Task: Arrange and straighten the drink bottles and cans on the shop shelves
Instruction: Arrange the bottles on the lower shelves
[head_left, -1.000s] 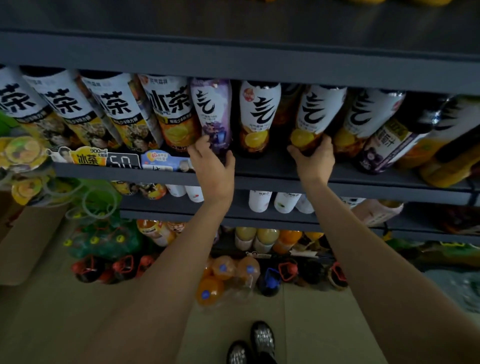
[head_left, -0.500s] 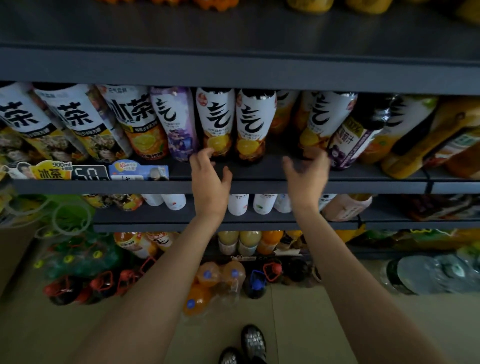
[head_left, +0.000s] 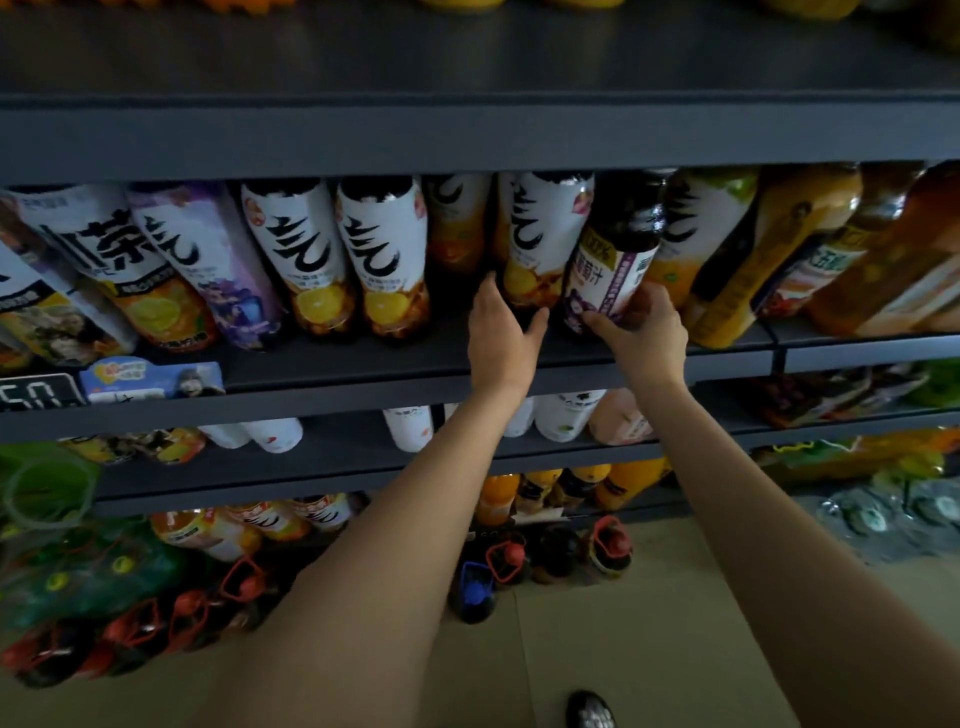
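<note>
A row of drink bottles stands on the dark upper shelf (head_left: 363, 364). My left hand (head_left: 501, 338) cups the base of a white-labelled bottle with a lemon picture (head_left: 540, 244). Beside it, my right hand (head_left: 641, 332) grips the bottom of a dark grape juice bottle (head_left: 615, 260) with a purple and white label. Two matching white-labelled bottles (head_left: 343, 254) stand upright to the left, with a gap between them and my left hand. A purple-labelled bottle (head_left: 208, 260) and tea bottles (head_left: 109, 260) stand further left.
Orange and amber bottles (head_left: 779, 249) crowd the shelf to the right. Price tags (head_left: 150, 379) hang on the shelf edge at left. Lower shelves hold white bottles (head_left: 561, 415) and orange drinks (head_left: 582, 483). Large bottles with red handles (head_left: 519, 561) stand on the floor. My shoe (head_left: 589, 712) shows below.
Both hands were off the bottles half a second ago; they have moved right and taken hold, the left on the lemon bottle, the right on the grape juice bottle. The view shifted right.
</note>
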